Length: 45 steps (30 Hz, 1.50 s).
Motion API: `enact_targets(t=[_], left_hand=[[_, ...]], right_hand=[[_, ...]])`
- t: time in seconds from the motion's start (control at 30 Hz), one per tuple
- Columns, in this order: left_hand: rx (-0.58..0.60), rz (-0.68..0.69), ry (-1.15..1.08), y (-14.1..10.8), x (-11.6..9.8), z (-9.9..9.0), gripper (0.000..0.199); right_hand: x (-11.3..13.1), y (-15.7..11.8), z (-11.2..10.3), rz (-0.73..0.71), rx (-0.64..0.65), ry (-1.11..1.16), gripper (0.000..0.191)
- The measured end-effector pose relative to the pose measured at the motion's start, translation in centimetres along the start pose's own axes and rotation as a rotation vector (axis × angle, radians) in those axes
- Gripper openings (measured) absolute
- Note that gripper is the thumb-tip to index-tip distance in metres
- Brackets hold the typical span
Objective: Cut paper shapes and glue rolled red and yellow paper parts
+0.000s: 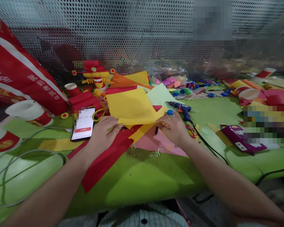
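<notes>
A yellow sheet of paper (132,104) is held between my two hands, its near edge folded into a narrow strip. My left hand (106,130) pinches the left end of that edge. At the right end, my right hand (172,126) grips the fold with thumb and fingers. Below the sheet lie a long red paper strip (104,160), a yellow strip (138,134) and pink paper (167,146). Yellow-handled scissors (99,114) rest just beyond my left hand, their blades hidden. Past my right hand lies a blue glue gun (183,108).
A lit phone (84,124) and paper cups (29,112) are at left, near a large red bag (23,69). A red paper model (97,75) stands behind. Cables cross the green table (132,179). A purple box (242,138) lies right; perforated metal (132,34) forms the back.
</notes>
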<state>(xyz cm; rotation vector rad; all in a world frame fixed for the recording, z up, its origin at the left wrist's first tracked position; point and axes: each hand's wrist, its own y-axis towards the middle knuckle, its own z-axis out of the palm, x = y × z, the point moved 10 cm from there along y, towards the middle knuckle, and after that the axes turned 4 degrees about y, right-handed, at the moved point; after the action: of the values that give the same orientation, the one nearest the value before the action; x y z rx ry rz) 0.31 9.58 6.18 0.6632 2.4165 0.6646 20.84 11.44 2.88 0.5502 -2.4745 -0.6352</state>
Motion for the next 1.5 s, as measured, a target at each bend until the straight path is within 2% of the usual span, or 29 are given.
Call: enact_targets(t=[0.13,0.23,0.3,0.37,0.4,0.47,0.5,0.57,0.63,0.67,0.73,0.8,0.9,1.0,1.07,1.17,1.23,1.3,1.37,1.5], left_hand=[[-0.185,-0.218,0.008,-0.1,2.7,-2.5,0.027],[-0.330,-0.388,-0.097,-0.7,5.4,-3.9,0.030],[-0.396,-0.442,-0.234,-1.0,6.7,-4.0,0.030],[-0.399,-0.466,-0.348,-1.0,7.4,-3.7,0.027],[-0.381,-0.466,-0.356,-1.0,7.4,-3.6,0.026],[-0.339,-0.396,-0.225,-0.8,6.0,-3.8,0.026],[-0.318,-0.314,-0.104,-0.6,4.5,-3.9,0.027],[-0.278,-0.056,0.163,-0.6,0.4,-3.7,0.025],[-0.198,0.217,0.287,-1.2,-3.6,-2.1,0.019],[-0.158,0.326,0.312,-1.8,-5.1,-1.1,0.018],[-0.114,0.421,0.317,-2.5,-6.4,0.2,0.018],[-0.101,0.432,0.306,-2.8,-6.6,0.9,0.019],[-0.115,0.402,0.279,-2.7,-5.8,1.0,0.018],[-0.091,0.400,0.253,-2.2,-5.1,0.8,0.016],[-0.003,0.404,0.260,-1.8,-4.4,1.1,0.020],[0.157,0.350,0.313,-0.9,-2.2,1.8,0.037],[0.216,0.307,0.359,-0.5,-1.0,1.8,0.041],[0.278,0.288,0.399,-0.5,-0.6,2.0,0.038],[0.352,0.288,0.453,-0.8,-1.1,2.5,0.036],[0.522,0.272,0.518,-2.1,-2.8,3.9,0.037]], right_hand=[[-3.5,0.4,-2.7,0.196,-0.196,0.079,0.014],[-6.3,0.1,-4.1,0.351,-0.325,0.208,0.020],[-7.7,-0.3,-4.6,0.436,-0.376,0.285,0.024],[-8.2,-0.5,-4.7,0.477,-0.392,0.314,0.032],[-7.9,-0.5,-4.9,0.463,-0.396,0.305,0.036],[-6.4,-0.6,-5.7,0.370,-0.436,0.238,0.036],[-5.2,-0.8,-6.3,0.305,-0.467,0.192,0.031],[-2.3,-1.3,-7.0,0.157,-0.508,0.108,0.019],[0.8,-1.6,-6.6,0.001,-0.440,0.063,0.037],[2.3,-1.6,-5.8,-0.080,-0.358,0.043,0.043],[4.8,-1.9,-3.8,-0.236,-0.181,-0.024,0.045],[5.4,-2.0,-2.1,-0.285,-0.068,-0.118,0.038],[3.0,-1.3,-1.1,-0.161,-0.013,-0.180,0.021],[0.4,-0.6,-0.5,-0.036,0.052,0.006,0.018],[-0.8,-0.4,-0.7,0.015,0.046,0.210,0.016],[-2.6,-0.2,-1.3,0.076,0.000,0.491,0.016],[-3.6,0.0,-1.2,0.109,0.032,0.599,0.016],[-4.3,0.0,-0.6,0.127,0.116,0.575,0.016],[-4.2,0.0,0.0,0.094,0.222,0.421,0.021],[-2.8,-0.5,0.8,-0.036,0.362,0.030,0.053]])
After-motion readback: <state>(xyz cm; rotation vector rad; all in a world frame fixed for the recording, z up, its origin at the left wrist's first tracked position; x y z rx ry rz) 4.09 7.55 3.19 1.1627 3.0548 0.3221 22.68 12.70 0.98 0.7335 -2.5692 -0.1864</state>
